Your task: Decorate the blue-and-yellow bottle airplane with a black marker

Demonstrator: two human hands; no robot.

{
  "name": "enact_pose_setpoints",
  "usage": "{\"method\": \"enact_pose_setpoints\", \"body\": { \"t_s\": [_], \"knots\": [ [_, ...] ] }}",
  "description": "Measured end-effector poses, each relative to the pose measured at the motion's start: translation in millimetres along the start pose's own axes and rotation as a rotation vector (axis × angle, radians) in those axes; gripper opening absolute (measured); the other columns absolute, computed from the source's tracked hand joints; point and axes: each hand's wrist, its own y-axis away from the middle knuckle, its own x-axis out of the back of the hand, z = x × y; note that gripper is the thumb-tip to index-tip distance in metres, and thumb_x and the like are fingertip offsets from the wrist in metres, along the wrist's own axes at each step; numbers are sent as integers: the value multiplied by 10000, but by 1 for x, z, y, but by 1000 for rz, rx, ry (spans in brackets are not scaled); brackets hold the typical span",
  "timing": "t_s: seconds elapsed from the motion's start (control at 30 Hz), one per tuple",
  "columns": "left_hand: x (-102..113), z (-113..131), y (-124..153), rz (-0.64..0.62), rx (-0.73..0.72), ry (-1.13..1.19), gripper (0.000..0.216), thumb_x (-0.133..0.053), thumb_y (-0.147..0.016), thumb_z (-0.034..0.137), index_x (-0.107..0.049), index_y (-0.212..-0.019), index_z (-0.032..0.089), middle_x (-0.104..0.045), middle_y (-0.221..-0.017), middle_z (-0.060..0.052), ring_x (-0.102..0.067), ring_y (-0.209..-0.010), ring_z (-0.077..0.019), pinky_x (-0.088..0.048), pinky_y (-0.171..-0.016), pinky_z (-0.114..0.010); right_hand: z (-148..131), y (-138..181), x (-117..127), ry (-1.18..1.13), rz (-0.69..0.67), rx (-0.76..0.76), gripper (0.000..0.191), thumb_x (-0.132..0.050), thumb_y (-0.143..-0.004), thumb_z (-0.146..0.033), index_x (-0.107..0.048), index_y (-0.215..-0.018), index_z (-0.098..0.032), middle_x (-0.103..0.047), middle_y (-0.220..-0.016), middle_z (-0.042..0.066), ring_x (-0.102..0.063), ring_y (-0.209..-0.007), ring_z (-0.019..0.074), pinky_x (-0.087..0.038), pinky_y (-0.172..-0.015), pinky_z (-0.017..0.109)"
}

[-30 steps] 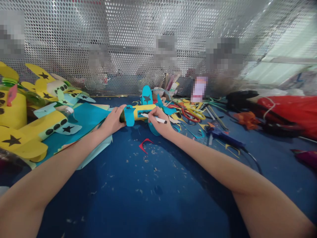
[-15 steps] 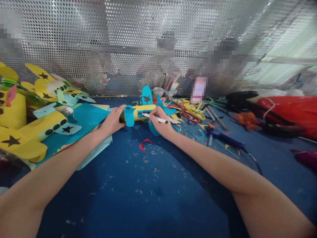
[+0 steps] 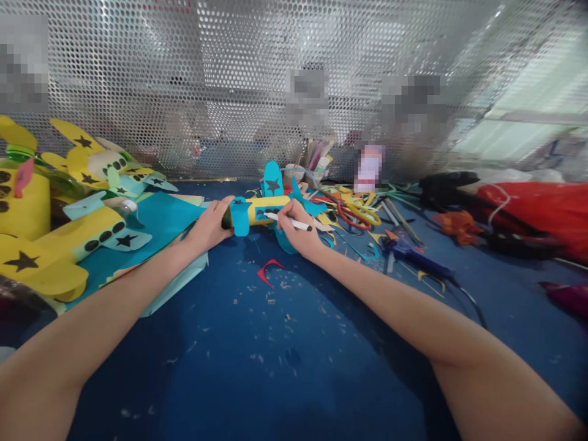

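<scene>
A toy airplane [image 3: 256, 211] with a yellow body and blue wings lies crosswise on the blue table. One raised blue wing carries a black star. My left hand [image 3: 214, 223] is closed around the dark end of the airplane, at the left. In my right hand [image 3: 298, 229] is a white marker [image 3: 294, 223] with a black end, pinched between the fingers. Its tip meets the blue strip on the airplane's side, where dark spots are drawn. My right hand hides part of the airplane's right end and lower wing.
Finished-looking yellow airplanes [image 3: 98, 228] and blue paper sheets [image 3: 168, 214] lie at the left. Behind and right are scissors [image 3: 353, 215], paper scraps and a cup of pens [image 3: 316, 162]. A blue glue gun [image 3: 420, 257] with a cord and a red bag [image 3: 537, 205] sit further right.
The marker's tip has shifted slightly to the right along the blue strip. My left hand keeps its hold on the airplane.
</scene>
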Motion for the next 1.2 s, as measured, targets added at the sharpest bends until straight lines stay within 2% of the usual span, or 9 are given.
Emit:
{"method": "enact_pose_setpoints", "body": {
  "t_s": [0.3, 0.57, 1.2],
  "knots": [
    [0, 0, 0, 9, -3, -1, 806, -792, -717, 217, -397, -1418, 194, -593, -1290, -146, -577, -1191, -331, -479, -1019, -499, 6, 0, -1, -33, -60, 13, 154, -558, -889, -283, -450, -787, -244, -606, -649, -34, -550, -608, 144, -418, -639, 315],
    [-1, -2, 0, 28, -4, -9, 805, -783, -715, 214, -394, -1420, 211, -598, -1275, -133, -576, -1194, -328, -483, -1013, -501, 1, -1, -1, -30, 15, -16, 148, -507, -868, -215, -424, -750, -249, -538, -600, -53, -494, -558, 132, -395, -614, 313],
    [0, 1, 0, 17, 11, -11, 813, -787, -704, 190, -401, -1419, 184, -600, -1224, -137, -591, -1152, -318, -500, -990, -476, -1, -1, 0, -10, 16, -31, 151, -498, -870, -212, -420, -747, -252, -528, -605, -46, -451, -538, 134, -365, -590, 322]
  ]
}}
